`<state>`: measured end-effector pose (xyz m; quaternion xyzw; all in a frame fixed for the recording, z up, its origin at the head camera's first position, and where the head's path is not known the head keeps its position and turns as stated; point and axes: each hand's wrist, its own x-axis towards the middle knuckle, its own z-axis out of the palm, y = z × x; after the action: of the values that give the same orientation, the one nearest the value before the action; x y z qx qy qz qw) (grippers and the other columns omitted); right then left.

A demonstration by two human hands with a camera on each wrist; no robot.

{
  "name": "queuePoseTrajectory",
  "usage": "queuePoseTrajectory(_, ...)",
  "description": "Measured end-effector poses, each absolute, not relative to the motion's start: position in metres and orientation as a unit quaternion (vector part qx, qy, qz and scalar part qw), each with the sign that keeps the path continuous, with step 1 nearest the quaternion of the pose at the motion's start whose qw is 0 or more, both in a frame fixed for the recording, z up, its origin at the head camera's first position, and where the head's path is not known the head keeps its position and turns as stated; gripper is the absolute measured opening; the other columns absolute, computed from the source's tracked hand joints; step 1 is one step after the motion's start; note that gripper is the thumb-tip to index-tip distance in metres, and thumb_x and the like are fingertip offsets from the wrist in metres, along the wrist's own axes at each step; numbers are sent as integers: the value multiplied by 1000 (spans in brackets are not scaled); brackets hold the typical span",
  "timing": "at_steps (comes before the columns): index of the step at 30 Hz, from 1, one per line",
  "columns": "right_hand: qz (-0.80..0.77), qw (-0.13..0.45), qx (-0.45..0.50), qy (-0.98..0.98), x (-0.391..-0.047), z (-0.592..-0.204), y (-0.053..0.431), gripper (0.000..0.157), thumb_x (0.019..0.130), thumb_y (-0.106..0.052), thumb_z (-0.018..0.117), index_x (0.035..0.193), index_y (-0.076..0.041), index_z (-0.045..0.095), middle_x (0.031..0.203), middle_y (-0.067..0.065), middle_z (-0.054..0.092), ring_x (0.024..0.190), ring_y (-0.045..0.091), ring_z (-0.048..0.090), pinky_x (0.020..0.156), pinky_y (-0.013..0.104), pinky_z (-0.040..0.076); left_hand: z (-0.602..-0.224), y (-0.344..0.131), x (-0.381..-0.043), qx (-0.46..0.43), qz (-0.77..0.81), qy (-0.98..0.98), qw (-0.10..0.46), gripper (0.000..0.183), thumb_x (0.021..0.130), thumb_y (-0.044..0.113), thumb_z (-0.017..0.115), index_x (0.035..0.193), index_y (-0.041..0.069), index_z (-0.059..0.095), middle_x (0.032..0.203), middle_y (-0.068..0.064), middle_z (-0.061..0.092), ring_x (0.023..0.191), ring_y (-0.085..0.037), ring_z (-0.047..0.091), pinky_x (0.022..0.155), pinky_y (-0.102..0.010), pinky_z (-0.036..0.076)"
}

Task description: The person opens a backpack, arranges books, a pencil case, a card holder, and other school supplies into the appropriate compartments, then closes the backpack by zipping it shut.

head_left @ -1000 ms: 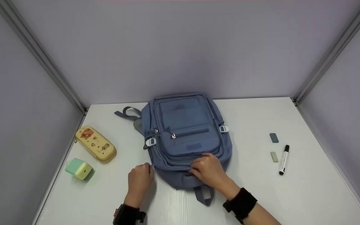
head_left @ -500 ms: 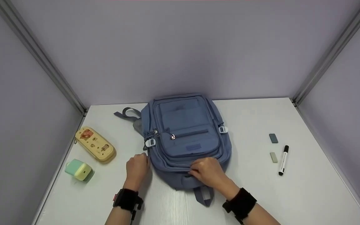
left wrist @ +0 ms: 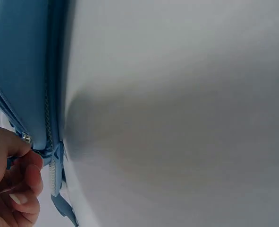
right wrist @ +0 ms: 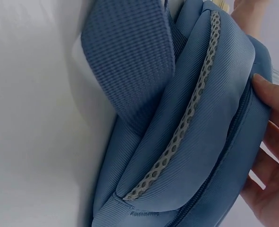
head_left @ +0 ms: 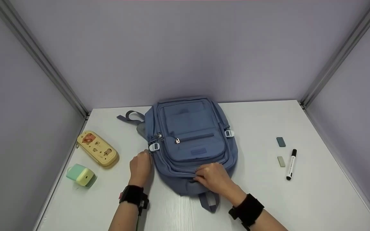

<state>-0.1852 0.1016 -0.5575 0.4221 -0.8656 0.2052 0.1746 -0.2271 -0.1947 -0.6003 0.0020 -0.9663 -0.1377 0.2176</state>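
A blue backpack [head_left: 188, 128] lies front side up on the white table, its carry handle [head_left: 209, 202] toward me. At its left side, just below the white buckle [head_left: 154, 147], is my left hand [head_left: 140, 166]. In the left wrist view, the thumb and curled fingers [left wrist: 23, 177] pinch a zipper pull by a metal slider [left wrist: 27, 138]; the pull is mostly hidden by the fingertips. My right hand [head_left: 214, 176] grips the backpack's near edge. The right wrist view shows its thumb [right wrist: 266, 90] pressed beside a zipper seam [right wrist: 224, 151], fingers on the other side of the fabric.
On the left lie a yellow pencil case [head_left: 98, 148] and a green-and-yellow pencil sharpener [head_left: 81, 175]. To the right are a dark eraser-like block [head_left: 281, 141], a pale one [head_left: 281, 161] and a black-capped marker [head_left: 291, 164]. Walls enclose the table's back and sides.
My left hand has slid away from me along the backpack's left side, from its near corner up to the buckle. My right hand keeps its hold on the near edge, fingers slightly lower.
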Motion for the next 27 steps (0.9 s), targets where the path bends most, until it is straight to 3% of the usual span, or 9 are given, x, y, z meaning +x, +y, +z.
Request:
queuePoseTrajectory(12,223,174,445,-850,-181,-555,101,5,76,-10,82,77,-13,78,85,-3,74,74,11,70,61,29,55,-605,-204,-245,-6,-127,-956,263,15,86,0,63,74,-3,55,64,-21,61,53,-40,60,46,-51,46)
queuePoseTrajectory(19,226,162,440,-854,-181,-556,102,4,80,-14,80,78,-11,78,86,-3,74,75,11,70,61,30,55,-601,-206,-245,22,-168,-961,217,18,91,5,61,76,-2,55,68,-21,62,58,-43,61,49,-54,47)
queuePoseTrajectory(22,225,157,432,-859,-180,-557,102,5,81,-16,79,81,-12,78,86,-4,73,76,10,70,62,29,55,-597,-205,-242,43,-195,-962,185,13,91,8,64,88,-4,62,78,-22,65,67,-44,64,55,-55,49)
queuePoseTrajectory(24,224,153,427,-862,-180,-557,102,4,81,-16,80,82,-12,78,87,-4,73,77,11,70,63,29,55,-593,-204,-237,57,-211,-960,174,19,90,10,67,102,-5,64,88,-24,65,75,-44,65,60,-56,50)
queuePoseTrajectory(27,218,148,420,-868,-179,-557,102,5,80,-16,81,84,-13,78,89,-3,73,79,12,70,65,30,56,-589,-196,-228,56,-227,-952,199,33,87,5,69,116,-7,61,97,-26,63,85,-44,63,68,-55,51)
